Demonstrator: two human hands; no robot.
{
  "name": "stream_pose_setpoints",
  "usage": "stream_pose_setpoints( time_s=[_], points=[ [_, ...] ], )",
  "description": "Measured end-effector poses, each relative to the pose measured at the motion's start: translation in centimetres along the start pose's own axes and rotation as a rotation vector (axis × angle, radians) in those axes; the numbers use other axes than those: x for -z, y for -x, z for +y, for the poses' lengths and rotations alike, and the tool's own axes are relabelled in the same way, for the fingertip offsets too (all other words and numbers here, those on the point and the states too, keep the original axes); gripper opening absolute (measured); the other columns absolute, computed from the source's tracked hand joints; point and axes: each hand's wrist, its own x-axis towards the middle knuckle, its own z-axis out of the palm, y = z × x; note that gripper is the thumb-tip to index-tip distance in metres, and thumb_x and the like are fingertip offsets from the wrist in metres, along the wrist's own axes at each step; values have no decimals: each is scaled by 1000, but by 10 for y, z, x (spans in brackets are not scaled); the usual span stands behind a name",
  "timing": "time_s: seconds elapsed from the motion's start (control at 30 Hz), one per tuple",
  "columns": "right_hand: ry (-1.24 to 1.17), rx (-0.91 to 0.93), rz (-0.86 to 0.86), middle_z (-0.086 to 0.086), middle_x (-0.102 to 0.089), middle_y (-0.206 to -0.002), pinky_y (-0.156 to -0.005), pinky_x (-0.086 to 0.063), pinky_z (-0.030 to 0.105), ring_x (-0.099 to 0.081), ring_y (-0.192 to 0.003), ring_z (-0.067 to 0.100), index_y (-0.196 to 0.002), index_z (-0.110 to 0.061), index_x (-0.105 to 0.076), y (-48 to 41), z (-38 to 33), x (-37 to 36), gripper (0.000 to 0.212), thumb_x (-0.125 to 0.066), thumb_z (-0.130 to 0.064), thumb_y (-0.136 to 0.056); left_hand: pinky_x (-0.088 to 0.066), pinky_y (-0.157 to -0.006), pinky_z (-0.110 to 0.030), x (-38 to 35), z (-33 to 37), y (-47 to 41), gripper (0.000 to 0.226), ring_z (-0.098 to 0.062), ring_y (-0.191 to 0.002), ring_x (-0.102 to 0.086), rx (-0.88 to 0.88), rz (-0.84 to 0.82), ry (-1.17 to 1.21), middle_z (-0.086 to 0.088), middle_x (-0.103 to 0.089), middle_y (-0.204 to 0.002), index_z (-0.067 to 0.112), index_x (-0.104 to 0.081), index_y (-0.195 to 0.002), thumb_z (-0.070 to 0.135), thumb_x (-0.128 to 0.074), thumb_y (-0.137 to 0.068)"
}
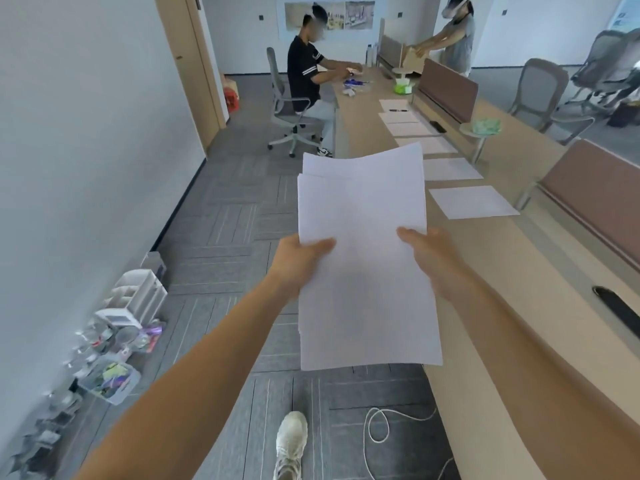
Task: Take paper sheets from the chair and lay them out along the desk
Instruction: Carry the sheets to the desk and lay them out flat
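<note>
A stack of white paper sheets [363, 258] is held out in front of me over the floor, beside the long wooden desk [512, 271]. My left hand [298, 261] grips the stack's left edge, thumb on top. My right hand [433, 258] grips its right edge, thumb on top. Several single sheets lie in a row along the desk, the nearest one [472, 201] just beyond the stack and another [450, 169] farther on. The chair the sheets came from is not in view.
Brown divider panels [595, 199] run along the desk's far side. A person sits on an office chair [291, 109] at the desk's far end; another stands behind it. Clear bins of clutter [110, 375] line the left wall. A white cable [381, 427] lies on the carpet.
</note>
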Motion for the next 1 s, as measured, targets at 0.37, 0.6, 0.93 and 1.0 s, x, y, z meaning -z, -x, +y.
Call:
stream_pose_setpoints(
  time_s=[0.37, 0.6, 0.93, 1.0],
  points=[
    [-162, 17, 211, -3, -76, -98, -83, -56, 38, -72, -93, 20, -101, -21, -71, -172, -47, -25, 13, -62, -21, -93, -58, -73, -39, -33, 66, -250, 3, -23, -77, -70, -85, -290, -170, -6, -75, -87, 15, -75, -85, 17, -77, -85],
    [-302, -7, 305, -3, -77, -93, -90, -57, 47, -74, -89, 22, -101, -15, -72, -270, -53, -2, 21, -74, -29, -86, -60, -79, -40, -96, 72, -358, 17, -28, -90, -73, -32, -407, -143, -8, -76, -98, 9, -74, -102, 16, -74, -87],
    [-454, -5, 439, -1, -77, -99, -92, -55, 49, -74, -92, 23, -104, -16, -74, -427, -36, 85, 34, -83, -34, -77, -61, -74, -31, -248, 100, -514, 17, -16, -83, -75, 56, -608, -244, -4, -78, -94, 10, -76, -95, 24, -79, -84],
    [-468, -4, 492, 0, -77, -99, -92, -56, 48, -74, -92, 22, -102, -16, -75, -448, -29, 107, 31, -83, -31, -77, -60, -82, -44, -283, 101, -531, 30, -27, -89, -74, 77, -659, -265, -10, -76, -100, 4, -75, -104, 24, -81, -82]
  ],
)
